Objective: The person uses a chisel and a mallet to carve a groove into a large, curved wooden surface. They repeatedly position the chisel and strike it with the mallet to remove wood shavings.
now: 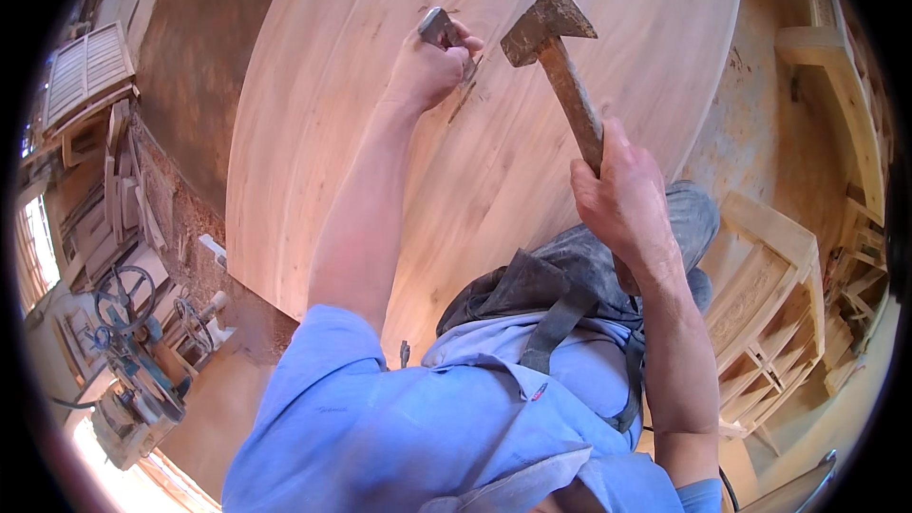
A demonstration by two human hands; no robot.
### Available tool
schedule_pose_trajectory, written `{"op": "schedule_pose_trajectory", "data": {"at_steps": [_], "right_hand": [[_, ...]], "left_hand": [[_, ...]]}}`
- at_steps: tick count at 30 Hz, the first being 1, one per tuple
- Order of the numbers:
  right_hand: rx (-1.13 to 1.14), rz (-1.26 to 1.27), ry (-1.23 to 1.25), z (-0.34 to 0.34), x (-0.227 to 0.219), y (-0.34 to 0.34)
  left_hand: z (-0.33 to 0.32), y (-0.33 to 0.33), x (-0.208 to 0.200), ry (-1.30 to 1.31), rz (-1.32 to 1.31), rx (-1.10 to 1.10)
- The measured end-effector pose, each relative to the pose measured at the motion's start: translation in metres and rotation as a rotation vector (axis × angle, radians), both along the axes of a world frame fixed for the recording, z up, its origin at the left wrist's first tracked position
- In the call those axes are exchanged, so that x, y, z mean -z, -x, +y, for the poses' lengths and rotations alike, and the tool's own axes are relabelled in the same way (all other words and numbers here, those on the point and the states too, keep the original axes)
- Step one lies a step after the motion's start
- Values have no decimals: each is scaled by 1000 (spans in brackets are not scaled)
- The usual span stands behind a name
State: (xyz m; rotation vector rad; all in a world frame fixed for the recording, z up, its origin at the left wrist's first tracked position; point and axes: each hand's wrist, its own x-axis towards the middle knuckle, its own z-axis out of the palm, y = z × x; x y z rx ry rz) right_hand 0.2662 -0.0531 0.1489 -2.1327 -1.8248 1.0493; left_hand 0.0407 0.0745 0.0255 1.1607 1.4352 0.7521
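My left hand (pixel 429 71) is wrapped round a chisel (pixel 437 27), whose grey top end sticks up from the fist. Its lower end is mostly hidden by my fingers, close to a dark narrow groove (pixel 464 101) in the wood. To the right, my right hand (pixel 622 192) grips a hatchet (pixel 566 85) by its worn wooden handle. The rusty hatchet head is raised over the board, apart from the chisel. Beneath both hands lies a broad, pale wooden panel (pixel 323 66) with a curved edge and visible grain.
At the lower left, power tools with cables (pixel 142 342) sit by stacked wood offcuts (pixel 119 171). Sawdust (pixel 190 190) lies along the panel's left side. A carved wooden furniture piece (pixel 760 294) stands at right, near my knee in dark trousers (pixel 570 261). Another wooden frame (pixel 836 66) is farther back.
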Motion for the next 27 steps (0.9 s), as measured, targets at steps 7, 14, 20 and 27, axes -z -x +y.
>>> {"op": "schedule_pose_trajectory", "data": {"at_steps": [7,14,20,27], "right_hand": [[20,57,-63,0,-13,4],[-220,-56,-135,41,-32,34],[-209,-36,-173,23,-13,16],[256,290,146,-35,40,-30]], "left_hand": [[-23,9,10,15,-57,-8],[-21,4,11,-103,191,55],[-36,15,14,-76,-44,-21],[-62,62,2,-38,-547,-353]]}}
